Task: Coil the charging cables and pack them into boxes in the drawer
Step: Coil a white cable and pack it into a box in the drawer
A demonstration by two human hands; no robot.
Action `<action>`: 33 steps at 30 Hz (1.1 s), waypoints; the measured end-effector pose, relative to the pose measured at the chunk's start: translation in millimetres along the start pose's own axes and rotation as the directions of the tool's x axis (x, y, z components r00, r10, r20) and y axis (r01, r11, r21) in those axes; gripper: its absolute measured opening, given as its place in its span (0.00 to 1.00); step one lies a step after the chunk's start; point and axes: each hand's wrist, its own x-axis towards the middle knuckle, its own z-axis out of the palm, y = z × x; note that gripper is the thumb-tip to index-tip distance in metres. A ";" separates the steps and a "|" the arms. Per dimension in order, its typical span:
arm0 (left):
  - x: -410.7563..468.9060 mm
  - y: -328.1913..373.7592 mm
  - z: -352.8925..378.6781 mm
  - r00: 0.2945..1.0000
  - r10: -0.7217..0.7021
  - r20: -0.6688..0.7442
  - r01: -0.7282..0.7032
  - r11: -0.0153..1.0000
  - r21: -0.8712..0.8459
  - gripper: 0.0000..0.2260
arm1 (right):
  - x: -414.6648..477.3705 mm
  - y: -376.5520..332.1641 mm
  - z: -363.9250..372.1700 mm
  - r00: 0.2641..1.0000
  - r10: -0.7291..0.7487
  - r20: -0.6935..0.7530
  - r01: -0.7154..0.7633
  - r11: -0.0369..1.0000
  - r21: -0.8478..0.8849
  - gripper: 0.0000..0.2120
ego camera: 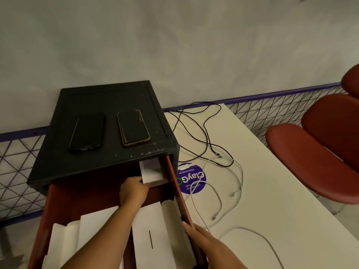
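Note:
A red drawer [174, 177] stands pulled out of a black cabinet [101, 98] on the white table [272, 200]. My left hand [133, 192] reaches deep into the drawer and grips a small white box [153, 176] at its back right. My right hand [200, 234] rests with straight fingers on the drawer's right wall. Larger white boxes with open flaps [151, 239] fill the front of the drawer. To the right of the cabinet, a black cable [206, 133] and white cables [240, 177] lie loose and uncoiled on the table.
Two dark phones [85, 133] [134, 127] lie on the cabinet top. A round purple sticker [191, 180] marks the table beside the drawer. Red chairs [320, 152] stand at the right, and a wire-mesh rail [272, 109] runs behind the table.

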 end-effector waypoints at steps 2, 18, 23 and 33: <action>-1.7 0.4 -1.1 1.000 -0.006 -0.022 0.005 1.000 -0.031 0.12 | 3.1 -1.7 0.5 0.993 0.121 -0.013 -0.118 0.985 0.126 0.26; -13.7 4.3 10.8 0.998 -0.045 0.044 0.040 0.993 0.112 0.11 | -5.2 -7.8 4.6 0.973 0.224 -0.062 -0.189 0.919 0.347 0.22; -13.3 -0.8 21.4 0.996 0.040 0.080 -0.037 0.999 -0.034 0.12 | -14.4 3.2 8.8 0.973 0.127 -0.193 -0.070 0.958 0.277 0.18; -34.1 0.4 -5.5 0.936 0.225 0.271 -0.242 0.970 0.030 0.14 | -32.9 -1.3 14.9 0.965 -0.185 -0.186 0.039 0.801 -0.597 0.13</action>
